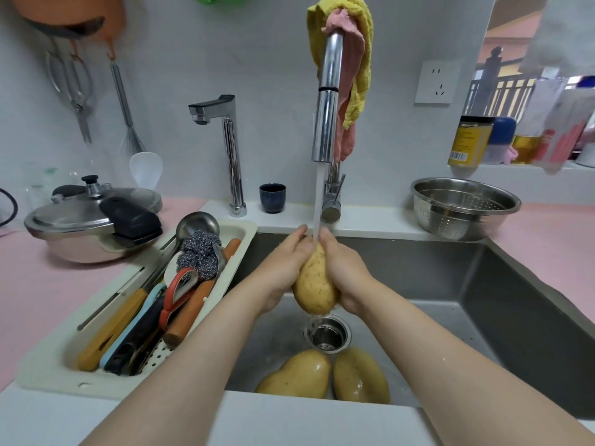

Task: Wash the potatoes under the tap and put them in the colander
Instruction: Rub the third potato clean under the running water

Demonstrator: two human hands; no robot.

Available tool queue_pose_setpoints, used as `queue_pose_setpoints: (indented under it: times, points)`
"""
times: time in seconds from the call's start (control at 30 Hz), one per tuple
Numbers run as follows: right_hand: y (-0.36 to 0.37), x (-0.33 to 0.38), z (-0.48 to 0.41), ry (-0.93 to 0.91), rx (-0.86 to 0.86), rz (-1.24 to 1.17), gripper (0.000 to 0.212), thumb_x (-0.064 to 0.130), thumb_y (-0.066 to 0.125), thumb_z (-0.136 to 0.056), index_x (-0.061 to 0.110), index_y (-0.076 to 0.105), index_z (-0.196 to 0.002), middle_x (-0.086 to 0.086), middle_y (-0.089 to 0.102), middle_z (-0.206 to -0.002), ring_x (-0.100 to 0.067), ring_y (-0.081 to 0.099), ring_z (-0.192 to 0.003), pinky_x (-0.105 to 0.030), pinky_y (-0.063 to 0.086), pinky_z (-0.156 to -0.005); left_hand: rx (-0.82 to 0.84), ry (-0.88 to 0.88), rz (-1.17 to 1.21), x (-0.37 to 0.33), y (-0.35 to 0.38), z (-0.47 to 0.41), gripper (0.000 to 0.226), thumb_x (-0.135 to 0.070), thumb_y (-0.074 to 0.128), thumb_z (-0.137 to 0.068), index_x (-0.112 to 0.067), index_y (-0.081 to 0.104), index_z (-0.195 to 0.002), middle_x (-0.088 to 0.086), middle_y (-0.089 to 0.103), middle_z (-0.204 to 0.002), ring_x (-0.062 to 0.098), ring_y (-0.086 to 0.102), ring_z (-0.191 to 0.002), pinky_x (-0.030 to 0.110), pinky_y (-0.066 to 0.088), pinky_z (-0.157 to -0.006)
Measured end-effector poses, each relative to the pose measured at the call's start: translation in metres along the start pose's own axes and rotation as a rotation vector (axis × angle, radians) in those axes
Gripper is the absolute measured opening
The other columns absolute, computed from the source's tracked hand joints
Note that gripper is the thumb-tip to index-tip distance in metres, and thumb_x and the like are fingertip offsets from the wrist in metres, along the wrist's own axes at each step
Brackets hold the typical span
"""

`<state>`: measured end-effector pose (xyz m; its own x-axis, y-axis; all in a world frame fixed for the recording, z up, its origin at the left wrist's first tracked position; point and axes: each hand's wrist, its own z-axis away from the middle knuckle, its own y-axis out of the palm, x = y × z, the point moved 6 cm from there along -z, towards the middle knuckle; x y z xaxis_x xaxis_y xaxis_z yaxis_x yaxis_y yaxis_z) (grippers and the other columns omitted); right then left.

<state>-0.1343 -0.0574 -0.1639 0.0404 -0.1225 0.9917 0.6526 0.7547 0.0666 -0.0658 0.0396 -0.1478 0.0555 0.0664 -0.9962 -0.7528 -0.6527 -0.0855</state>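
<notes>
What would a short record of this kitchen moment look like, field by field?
Action: held potato being rinsed in the stream from the tap
Hands: left hand and right hand hold it between them
Waiting: two sink potatoes, wet, side by side on the floor of the sink
Colander: on the counter to the right, no potato in it yet

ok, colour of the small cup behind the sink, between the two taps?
Dark blue, glazed-looking cup. The head view is the only one and shows it clearly.
</notes>
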Motion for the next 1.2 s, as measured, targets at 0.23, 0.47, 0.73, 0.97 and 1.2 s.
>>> queue_pose_setpoints:
  times: [0.23, 0.47, 0.73, 0.97, 1.2]
  points:
    - [0.003, 0.014, 0.003, -0.086, -0.006, 0.087, 0.045, 0.047, 0.035, -0.107, 0.018, 0.064, -0.126, -0.010, 0.070, -0.118, -0.027, 0.066, -0.113, -0.048, 0.055, -0.100, 0.106, -0.169, 0.032, 0.005, -0.003, 0.011, 0.035, -0.058, 0.045, -0.101, -0.034, 0.067, -0.116, -0.002, 0.078, -0.107, 0.023, 0.074, -0.098, 0.046, 0.061, -0.077]
    - [0.011, 0.008, -0.004, -0.162, 0.082, 0.028, 0.054, 0.037, 0.077, -0.088, 0.021, 0.059, -0.136, -0.009, 0.067, -0.130, -0.026, 0.069, -0.115, -0.052, 0.058, -0.098, -0.148, 0.051, -0.312, -0.013, -0.024, 0.007, 0.050, -0.045, 0.019, -0.110, -0.025, 0.063, -0.100, -0.001, 0.067, -0.095, 0.004, 0.060, -0.085, 0.020, 0.047, -0.072]
    - [-0.004, 0.016, -0.004, -0.110, -0.143, -0.175, 0.018, 0.040, 0.063, -0.101, 0.027, 0.076, -0.099, -0.006, 0.077, -0.107, -0.025, 0.073, -0.103, -0.047, 0.061, -0.092, 0.089, -0.016, -0.138, 0.009, -0.021, -0.006, 0.091, -0.045, 0.095, -0.059, -0.022, 0.052, -0.137, 0.004, 0.065, -0.127, 0.025, 0.071, -0.107, 0.042, 0.064, -0.076]
    - [-0.002, 0.016, -0.004, -0.092, 0.252, -0.118, 0.053, 0.006, 0.073, -0.093, 0.029, 0.060, -0.138, -0.016, 0.060, -0.135, -0.039, 0.069, -0.114, -0.060, 0.058, -0.094, -0.085, 0.123, -0.176, -0.002, -0.040, 0.004, 0.069, -0.011, 0.096, -0.061, -0.020, 0.069, -0.124, -0.005, 0.071, -0.106, 0.006, 0.068, -0.088, 0.013, 0.054, -0.056]
    - [-0.008, 0.025, 0.006, -0.232, -0.071, 0.075, 0.045, 0.034, 0.092, -0.074, 0.028, 0.066, -0.109, -0.001, 0.066, -0.110, -0.023, 0.071, -0.100, -0.049, 0.065, -0.082, -0.077, 0.213, -0.315, -0.009, -0.034, 0.007, 0.064, -0.013, 0.096, -0.064, -0.033, 0.068, -0.117, -0.018, 0.068, -0.099, 0.001, 0.065, -0.090, 0.003, 0.048, -0.059]
